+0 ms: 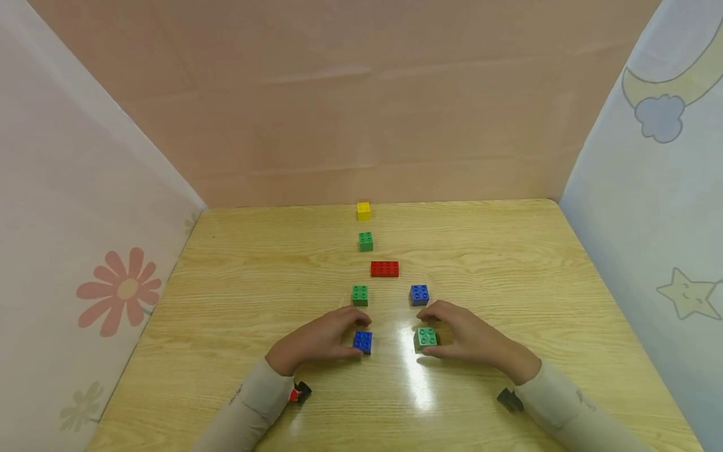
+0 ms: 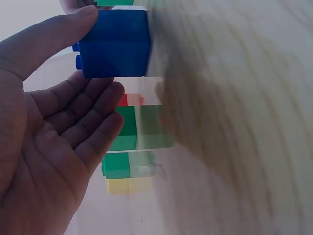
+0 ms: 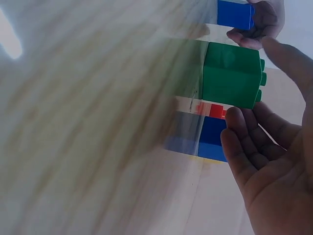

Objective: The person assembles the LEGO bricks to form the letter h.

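Note:
In the head view my left hand point(image 1: 322, 339) is spread around a blue toy brick point(image 1: 363, 342) on the table. The thumb lies at the brick's near side, overlapping its edge in the left wrist view, while the fingers point(image 2: 105, 105) curve past its far side with a gap. My right hand point(image 1: 465, 336) stands likewise around a light green brick point(image 1: 426, 338). Its thumb is right at the near edge, and the fingers point(image 3: 237, 125) arch beyond the far side, apart from the brick. Both bricks sit upright, studs on top.
Farther back stand a green brick point(image 1: 359, 295) and another blue brick point(image 1: 419, 295), then a long red brick point(image 1: 385, 269), a second green brick point(image 1: 366, 241) and a yellow brick point(image 1: 364, 211) near the back edge. Cloth walls enclose the wooden table point(image 1: 254, 257) on three sides.

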`<state>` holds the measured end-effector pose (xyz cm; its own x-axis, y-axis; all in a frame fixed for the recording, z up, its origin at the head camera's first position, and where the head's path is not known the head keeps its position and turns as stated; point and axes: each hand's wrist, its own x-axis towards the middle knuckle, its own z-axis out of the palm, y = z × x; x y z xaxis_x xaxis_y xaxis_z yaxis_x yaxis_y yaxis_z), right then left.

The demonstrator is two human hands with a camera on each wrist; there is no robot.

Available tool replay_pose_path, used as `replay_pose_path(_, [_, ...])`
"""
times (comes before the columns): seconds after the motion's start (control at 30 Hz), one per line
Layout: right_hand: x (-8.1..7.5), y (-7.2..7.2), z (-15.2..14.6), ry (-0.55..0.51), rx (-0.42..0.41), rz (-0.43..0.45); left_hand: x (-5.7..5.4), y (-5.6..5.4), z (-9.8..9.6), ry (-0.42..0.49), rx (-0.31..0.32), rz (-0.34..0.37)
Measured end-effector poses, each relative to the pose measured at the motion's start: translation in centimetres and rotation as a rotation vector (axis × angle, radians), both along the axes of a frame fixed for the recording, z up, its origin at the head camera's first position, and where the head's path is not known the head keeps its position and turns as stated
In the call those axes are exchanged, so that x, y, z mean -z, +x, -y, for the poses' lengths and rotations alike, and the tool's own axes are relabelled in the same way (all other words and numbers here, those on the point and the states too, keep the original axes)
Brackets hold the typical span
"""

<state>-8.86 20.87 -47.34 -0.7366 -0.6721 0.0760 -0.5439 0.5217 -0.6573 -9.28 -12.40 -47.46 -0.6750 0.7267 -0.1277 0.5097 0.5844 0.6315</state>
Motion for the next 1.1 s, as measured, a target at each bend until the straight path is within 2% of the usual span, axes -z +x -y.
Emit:
replay_pose_path(0.33, [0.43,-0.06,-0.11,0.024,-0.015,-0.011,0.33,0.06,-0.02,-0.049,0.006,-0.032])
replay_pose_path(0.57, [0.66,-0.03,-0.07,0.023,-0.020,-0.036,0.13,0.16,-0.06,-0.066,-0.015,-0.053])
replay_pose_path(0.8, [0.53,0.19,0.13,0.039,-0.017,-0.021,-0.06,0.18,-0.02,-0.067,-0.016,-0.070])
replay_pose_path(1.1, [0.63,0.24,0.09,0.040,-0.019,-0.002,-0.08,0.23,-0.11,-0.056,-0.024,-0.029])
